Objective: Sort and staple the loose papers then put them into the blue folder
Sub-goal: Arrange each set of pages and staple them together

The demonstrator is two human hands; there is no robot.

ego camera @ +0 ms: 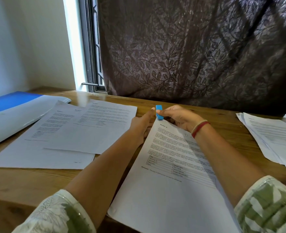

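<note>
The right hand point(179, 117) pinches the stapler point(159, 113) at the top corner of the papers point(169, 174) on the surface point(223, 122). The left hand point(142, 126) grips the papers beside it. The folder point(12, 105) lies open, far left.

Brown wooden tabletop point(38, 182); dark leaf-patterned curtain point(189, 56) behind; bright daylit window with dark metal frame point(88, 47) to its left; plain white wall point(21, 39) beyond.

A wooden worktop point(38, 182) filled the lower half of the view. From 12 to 3 o'clock a dark curtain point(189, 47) with a leaf pattern hung down to the worktop's far edge. At 11 o'clock stood a dark-framed window point(90, 47), with bright daylight beside it. A white wall point(21, 39) stood at 10 o'clock.
</note>
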